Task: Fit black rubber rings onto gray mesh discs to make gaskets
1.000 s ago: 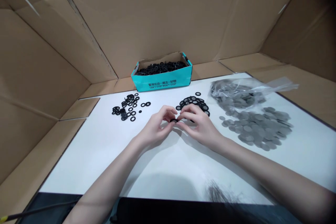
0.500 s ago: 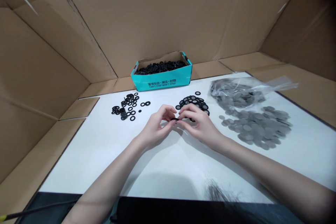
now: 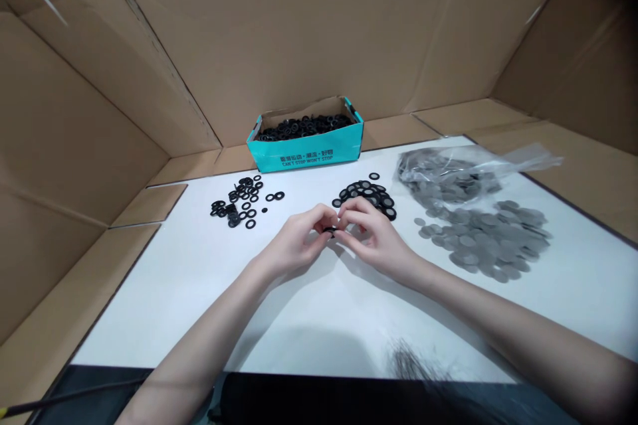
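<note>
Small round black piece, thin, partly hidden; fingers of left hand, right hand pinching it.

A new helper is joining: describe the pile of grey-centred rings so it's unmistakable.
At the far edge of the white table stands the turquoise box. Nearer, just beyond the right hand, lies the pile of black rings. Grey centres distinguish it from the open rings farther left.

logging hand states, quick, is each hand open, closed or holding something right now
Left hand: closed, holding one side of a small black round piece.
Right hand: closed, holding the other side of that same piece.
</note>
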`<state>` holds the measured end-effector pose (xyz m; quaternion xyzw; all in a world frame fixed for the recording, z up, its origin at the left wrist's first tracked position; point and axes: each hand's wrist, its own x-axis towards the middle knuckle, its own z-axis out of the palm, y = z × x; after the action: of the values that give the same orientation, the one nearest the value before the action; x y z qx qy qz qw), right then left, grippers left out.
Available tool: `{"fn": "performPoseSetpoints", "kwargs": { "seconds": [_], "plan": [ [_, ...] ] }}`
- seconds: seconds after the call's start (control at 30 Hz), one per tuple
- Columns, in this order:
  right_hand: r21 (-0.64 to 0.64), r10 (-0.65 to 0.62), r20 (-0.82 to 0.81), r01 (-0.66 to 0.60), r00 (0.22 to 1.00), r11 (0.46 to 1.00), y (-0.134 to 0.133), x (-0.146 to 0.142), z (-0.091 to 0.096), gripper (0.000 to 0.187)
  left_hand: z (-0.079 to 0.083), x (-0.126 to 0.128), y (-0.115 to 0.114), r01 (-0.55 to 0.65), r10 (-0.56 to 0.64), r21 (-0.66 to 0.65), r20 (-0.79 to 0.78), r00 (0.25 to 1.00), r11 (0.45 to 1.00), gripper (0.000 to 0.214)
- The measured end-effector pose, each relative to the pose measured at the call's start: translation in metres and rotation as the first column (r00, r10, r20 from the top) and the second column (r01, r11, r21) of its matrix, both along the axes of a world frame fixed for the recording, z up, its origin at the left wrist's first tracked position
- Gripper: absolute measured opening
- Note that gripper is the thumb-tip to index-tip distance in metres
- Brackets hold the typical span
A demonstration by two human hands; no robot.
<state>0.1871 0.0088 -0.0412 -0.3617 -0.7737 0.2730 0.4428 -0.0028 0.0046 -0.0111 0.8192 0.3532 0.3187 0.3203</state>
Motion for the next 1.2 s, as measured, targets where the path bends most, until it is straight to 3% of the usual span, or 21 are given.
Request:
{"fn": "performPoseSetpoints", "kwargs": {
  "seconds": [0.17, 0.37, 0.93, 1.2],
  "plan": [
    [0.038, -0.022, 0.045, 0.020, 0.999, 0.999, 0.0024, 0.0009, -0.0028, 0.011, -0.0055, -0.0006, -0.0002, -0.067, 0.067, -0.001, 0.038, 0.997, 0.998, 0.018],
    [0.071, -0.050, 0.072, 0.045, 0.996, 0.996, 0.0039, 0.0023, -0.0047, 0.007, -0.0097, 0.0005, -0.0010, -0.104, 0.118, -0.106, 0.138, 0.983, 0.989, 0.017],
    [-0.030, -0.005, -0.005, 0.005, 1.000, 1.000, -0.0007, 0.0006, 0.0029, 0.012, -0.0014, 0.0027, -0.0018, -0.010, 0.010, -0.018, -0.003, 1.000, 1.000, 0.013],
    [0.037, -0.034, 0.040, 0.033, 0.999, 0.999, 0.0047, 0.0030, -0.0019, 0.008, -0.0063, 0.0028, -0.0017, -0.079, 0.079, -0.029, 0.004, 0.997, 0.996, 0.018]
  ]
}}
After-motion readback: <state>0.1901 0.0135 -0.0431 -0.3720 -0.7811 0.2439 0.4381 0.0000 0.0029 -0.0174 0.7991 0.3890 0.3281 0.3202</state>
